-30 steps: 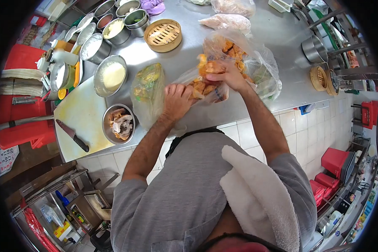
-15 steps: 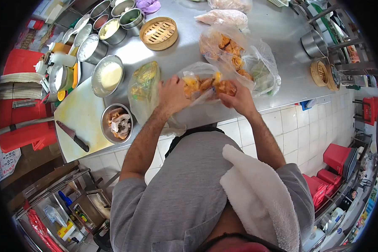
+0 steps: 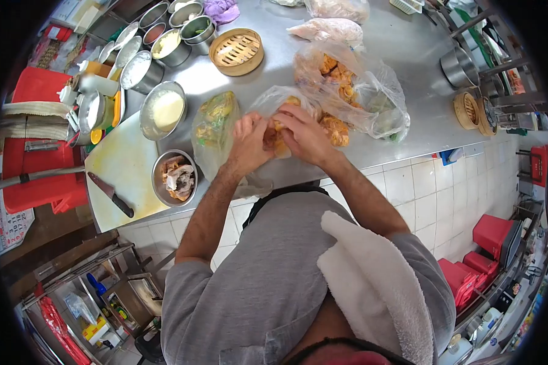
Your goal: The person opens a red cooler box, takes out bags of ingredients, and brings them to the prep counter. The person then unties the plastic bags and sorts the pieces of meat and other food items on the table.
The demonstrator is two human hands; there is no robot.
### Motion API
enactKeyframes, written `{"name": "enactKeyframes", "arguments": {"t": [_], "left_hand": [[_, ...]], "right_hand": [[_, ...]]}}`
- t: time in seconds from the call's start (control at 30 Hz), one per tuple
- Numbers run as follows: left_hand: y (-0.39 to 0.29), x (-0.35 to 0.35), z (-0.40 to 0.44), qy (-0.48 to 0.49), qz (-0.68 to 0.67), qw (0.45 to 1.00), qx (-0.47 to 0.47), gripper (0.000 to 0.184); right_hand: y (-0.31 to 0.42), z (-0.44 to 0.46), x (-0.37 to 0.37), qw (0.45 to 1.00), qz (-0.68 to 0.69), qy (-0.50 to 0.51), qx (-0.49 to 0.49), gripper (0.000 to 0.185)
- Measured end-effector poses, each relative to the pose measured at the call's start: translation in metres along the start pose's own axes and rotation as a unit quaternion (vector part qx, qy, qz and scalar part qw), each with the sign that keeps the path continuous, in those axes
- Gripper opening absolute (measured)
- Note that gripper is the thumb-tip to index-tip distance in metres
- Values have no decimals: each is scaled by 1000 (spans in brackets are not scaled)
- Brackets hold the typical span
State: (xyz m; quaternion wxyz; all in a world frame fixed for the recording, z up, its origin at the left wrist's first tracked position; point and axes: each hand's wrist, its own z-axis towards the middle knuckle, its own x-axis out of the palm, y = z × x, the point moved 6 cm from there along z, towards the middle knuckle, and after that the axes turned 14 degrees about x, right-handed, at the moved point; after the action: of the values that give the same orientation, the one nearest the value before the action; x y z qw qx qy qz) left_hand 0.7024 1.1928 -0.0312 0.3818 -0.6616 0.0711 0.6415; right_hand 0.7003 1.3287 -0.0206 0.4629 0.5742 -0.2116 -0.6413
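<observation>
A clear plastic bag (image 3: 273, 96) with orange food in it lies at the table's front edge. My left hand (image 3: 249, 143) closes on its left side, fingers curled round a small packet of orange food (image 3: 278, 145). From the right my right hand (image 3: 304, 134) closes on the same packet, and its fingers hide part of it. A second orange packet (image 3: 336, 129) rests just right of my right hand. To the left of my left hand stands a bag of yellow-green food (image 3: 216, 118). Behind my right hand is a larger bag of orange pieces (image 3: 341, 73).
On the left are a cutting board (image 3: 119, 161) with a knife (image 3: 111, 194), a bowl of meat pieces (image 3: 175, 176), a bowl of pale yellow mixture (image 3: 166, 111) and several metal pots. A bamboo steamer (image 3: 237, 52) stands behind. More bags lie at the back.
My right hand has let go of one orange packet, which now lies on the table. It has moved left beside my left hand, onto another packet.
</observation>
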Motion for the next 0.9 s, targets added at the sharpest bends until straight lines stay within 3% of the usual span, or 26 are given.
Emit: {"name": "enactKeyframes", "arguments": {"t": [0.07, 0.13, 0.2, 0.3, 0.37, 0.43, 0.47, 0.53, 0.6, 0.67, 0.7, 0.73, 0.77, 0.83, 0.87, 0.9], "left_hand": [[6, 7, -6, 11, -77, 996, -35, 81], [26, 15, -14, 21, -109, 991, -69, 84], [36, 26, -12, 30, -148, 983, -102, 86], [41, 32, -6, 31, -101, 989, -107, 89], [45, 32, 1, 45, -180, 977, -107, 90], [53, 39, 11, 93, -182, 970, -127, 92], [55, 43, 13, 139, -183, 962, -147, 94], [52, 43, 15, 133, -214, 958, -137, 90], [52, 43, 13, 127, -240, 954, -123, 87], [47, 27, 0, -73, -276, 958, -16, 78], [39, 17, -5, -72, -277, 958, -15, 78], [37, 5, -11, -103, -354, 928, -57, 75], [38, -2, -16, -133, -428, 888, -99, 72], [64, 6, -23, -111, -356, 919, -126, 72], [74, 9, -24, -84, -282, 944, -152, 72], [67, 5, -24, -89, -283, 943, -150, 72]], "right_hand": [[-12, 1, 18, 996, -69, 43, -23, 52], [-11, -7, 25, 962, -269, 51, 10, 64], [-16, -6, 29, 951, -301, 66, 41, 71], [-13, 3, 40, 933, -323, 114, 109, 82], [-19, 18, 40, 927, -316, 142, 145, 86], [-34, 29, 50, 923, -192, 274, 188, 88], [-40, 36, 48, 923, -193, 274, 187, 88], [-45, 39, 52, 918, -181, 321, 145, 76], [-44, 36, 47, 929, -138, 311, 150, 76], [-47, 34, 32, 938, -95, 295, 156, 77], [-53, 29, 19, 939, 10, 273, 207, 76], [-58, 24, 9, 927, 115, 249, 255, 75], [-54, 17, 0, 927, 115, 252, 255, 75], [-41, 9, -25, 863, 332, 188, 332, 73], [-30, 8, -31, 866, 327, 190, 328, 73], [-20, 6, -39, 823, 437, 157, 326, 72]]}}
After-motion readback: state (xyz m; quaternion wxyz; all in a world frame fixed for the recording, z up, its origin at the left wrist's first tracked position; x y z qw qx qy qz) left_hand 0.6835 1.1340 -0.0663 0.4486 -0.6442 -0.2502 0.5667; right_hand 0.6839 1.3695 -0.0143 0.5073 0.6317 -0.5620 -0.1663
